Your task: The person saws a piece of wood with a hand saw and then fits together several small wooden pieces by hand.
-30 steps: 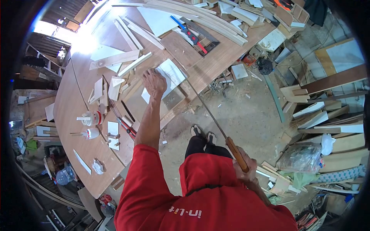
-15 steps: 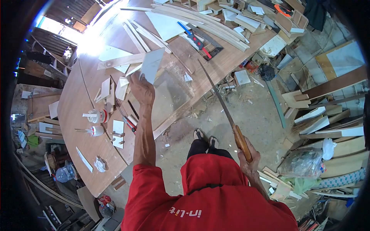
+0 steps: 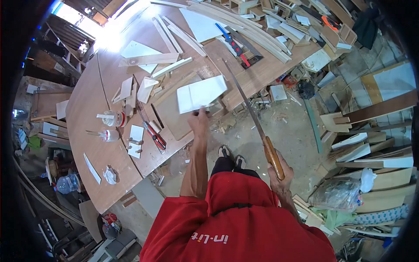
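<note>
My left hand (image 3: 199, 121) grips the near edge of a white board piece (image 3: 201, 94), which is tilted above the workbench (image 3: 98, 183) near its front edge. Part of the fingers is hidden behind the board. In my right hand (image 3: 280, 172) is a handsaw (image 3: 251, 109), held by its wooden handle, the blade pointing forward past the bench edge. Beneath the white piece lies a flat brownish board (image 3: 174, 124). A red-and-black handled tool (image 3: 155, 136) rests left of it.
A blue-and-red tool (image 3: 233, 46) lies beside a dark try square (image 3: 253, 56) at the back. Long wood strips (image 3: 244, 32) run along the far side. Glue containers (image 3: 114, 118) stand on the left. Scrap wood (image 3: 375, 144) is stacked on the right, with offcuts on the floor.
My left hand has brought the white board piece rightward and nearer, turning its broad face up. The handsaw stays in my right hand, hardly moved. The view has shifted slightly.
</note>
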The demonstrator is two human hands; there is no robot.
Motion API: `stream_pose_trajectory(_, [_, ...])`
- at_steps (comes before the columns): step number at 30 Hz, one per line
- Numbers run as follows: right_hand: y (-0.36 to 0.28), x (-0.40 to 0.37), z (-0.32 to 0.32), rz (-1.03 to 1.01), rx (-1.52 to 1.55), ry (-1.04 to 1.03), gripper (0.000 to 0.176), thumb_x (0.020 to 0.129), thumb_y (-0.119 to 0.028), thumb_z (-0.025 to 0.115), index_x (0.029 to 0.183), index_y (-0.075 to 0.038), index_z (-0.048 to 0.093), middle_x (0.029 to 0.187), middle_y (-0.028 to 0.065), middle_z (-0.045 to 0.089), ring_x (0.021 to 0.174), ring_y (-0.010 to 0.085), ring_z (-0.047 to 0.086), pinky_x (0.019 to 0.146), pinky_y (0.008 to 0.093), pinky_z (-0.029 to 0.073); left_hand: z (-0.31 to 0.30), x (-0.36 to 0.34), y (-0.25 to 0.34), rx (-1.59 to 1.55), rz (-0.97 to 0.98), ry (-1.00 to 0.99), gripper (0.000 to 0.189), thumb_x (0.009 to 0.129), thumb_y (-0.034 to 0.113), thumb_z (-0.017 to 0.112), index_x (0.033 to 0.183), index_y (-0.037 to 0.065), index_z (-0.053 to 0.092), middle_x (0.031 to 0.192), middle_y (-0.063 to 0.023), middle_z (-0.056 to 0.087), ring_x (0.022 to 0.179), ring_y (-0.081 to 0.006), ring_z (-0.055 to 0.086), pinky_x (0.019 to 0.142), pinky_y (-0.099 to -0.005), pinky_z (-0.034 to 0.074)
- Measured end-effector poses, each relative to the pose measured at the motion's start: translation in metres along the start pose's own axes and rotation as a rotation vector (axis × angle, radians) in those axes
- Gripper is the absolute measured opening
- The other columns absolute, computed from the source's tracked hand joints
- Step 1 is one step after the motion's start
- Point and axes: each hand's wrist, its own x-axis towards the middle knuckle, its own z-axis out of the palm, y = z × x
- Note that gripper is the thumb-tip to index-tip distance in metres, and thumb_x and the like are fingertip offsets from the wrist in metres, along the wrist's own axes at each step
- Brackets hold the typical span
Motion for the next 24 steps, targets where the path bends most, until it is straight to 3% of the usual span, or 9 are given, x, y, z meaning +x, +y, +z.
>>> stream_pose_trajectory(1, [-0.002, 0.001, 0.000, -0.003, -0.002, -0.007, 0.050, 0.083, 0.001, 0.061, 0.132, 0.003, 0.055, 0.108, 0.0132, 0.068, 0.091, 0.0141, 0.065, 0.080, 0.0259, 0.050, -0.003, -0.009, 0.017, -0.005, 0.000, 0.006, 0.018, 0.090, 0.015, 0.066, 0.094, -0.003, 0.067, 0.084, -0.0094, 0.066, 0.069, -0.0147, 0.064, 0.055, -0.0315, 0.050])
stream_pose_trajectory(3, [-0.005, 0.003, -0.001, -0.001, -0.009, -0.027, 0.050, 0.084, 0.001, 0.061, 0.133, 0.003, 0.055, 0.109, 0.0140, 0.068, 0.093, 0.0147, 0.065, 0.080, 0.0263, 0.050, -0.014, -0.021, 0.052, 0.607, -0.126, -0.384, 0.027, 0.087, 0.021, 0.071, 0.099, -0.003, 0.065, 0.084, -0.0120, 0.066, 0.063, -0.0234, 0.065, 0.057, -0.0366, 0.053])
stream_pose_trajectory(4, [-0.005, 0.003, -0.001, -0.001, -0.011, -0.033, 0.050, 0.084, 0.001, 0.061, 0.133, 0.003, 0.055, 0.109, 0.0140, 0.068, 0.093, 0.0147, 0.065, 0.080, 0.0263, 0.050, -0.020, -0.018, 0.059, 0.605, -0.130, -0.380, 0.027, 0.087, 0.021, 0.071, 0.099, -0.003, 0.065, 0.084, -0.0120, 0.066, 0.063, -0.0234, 0.065, 0.057, -0.0366, 0.053])
stream_pose_trajectory(6, [-0.003, 0.005, 0.001, -0.034, -0.018, -0.031, 0.051, 0.083, 0.001, 0.061, 0.134, 0.004, 0.054, 0.111, 0.0152, 0.068, 0.094, 0.0153, 0.066, 0.081, 0.0269, 0.050, -0.035, -0.003, 0.071, 1.123, 0.252, -0.255, 0.040, 0.077, 0.020, 0.077, 0.107, -0.003, 0.063, 0.096, -0.0185, 0.069, 0.084, -0.0345, 0.067, 0.073, -0.0476, 0.054])
stream_pose_trajectory(8, [-0.002, 0.006, 0.003, -0.036, -0.012, -0.031, 0.051, 0.083, 0.001, 0.061, 0.133, 0.005, 0.054, 0.112, 0.0159, 0.068, 0.094, 0.0157, 0.066, 0.082, 0.0274, 0.051, -0.058, 0.022, 0.081, 1.229, 0.593, -0.293, 0.069, 0.068, 0.021, 0.082, 0.126, 0.001, 0.052, 0.129, -0.0258, 0.055, 0.121, -0.0431, 0.051, 0.100, -0.0498, 0.044])
stream_pose_trajectory(9, [-0.002, 0.006, 0.005, -0.039, -0.003, -0.027, 0.051, 0.083, 0.001, 0.061, 0.133, 0.005, 0.053, 0.113, 0.0166, 0.068, 0.095, 0.0160, 0.066, 0.082, 0.0279, 0.051, -0.067, 0.038, 0.085, 1.229, 0.589, -0.295, 0.069, 0.068, 0.021, 0.082, 0.126, 0.001, 0.052, 0.129, -0.0258, 0.055, 0.121, -0.0431, 0.051, 0.100, -0.0498, 0.044])
stream_pose_trajectory(11, [-0.001, 0.004, 0.006, 0.001, -0.016, -0.057, 0.051, 0.082, 0.001, 0.061, 0.133, 0.005, 0.053, 0.113, 0.0174, 0.068, 0.096, 0.0167, 0.066, 0.083, 0.0283, 0.051, -0.076, 0.068, 0.087, 1.287, 0.710, -0.563, 0.098, 0.061, 0.024, 0.085, 0.143, 0.003, 0.035, 0.150, -0.0245, 0.033, 0.142, -0.0422, 0.025, 0.116, -0.0455, 0.027])
stream_pose_trajectory(17, [-0.002, 0.009, 0.015, 0.018, -0.012, -0.122, 0.052, 0.081, 0.001, 0.061, 0.133, 0.006, 0.053, 0.116, 0.0198, 0.067, 0.101, 0.0205, 0.067, 0.088, 0.0300, 0.051, -0.064, 0.098, 0.096, 1.316, 0.534, -0.723, 0.119, 0.054, 0.032, 0.088, 0.149, -0.004, 0.025, 0.156, -0.0231, 0.025, 0.147, -0.0381, 0.018, 0.119, -0.0470, 0.022])
stream_pose_trajectory(24, [0.005, 0.009, 0.022, 0.048, -0.007, -0.098, 0.053, 0.081, 0.001, 0.062, 0.133, 0.006, 0.053, 0.118, 0.0196, 0.067, 0.105, 0.0224, 0.067, 0.090, 0.0311, 0.051, -0.062, 0.073, 0.094, 1.385, 0.603, -0.720, 0.117, 0.056, 0.034, 0.088, 0.146, -0.010, 0.027, 0.154, -0.0265, 0.025, 0.146, -0.0384, 0.020, 0.120, -0.0417, 0.022])
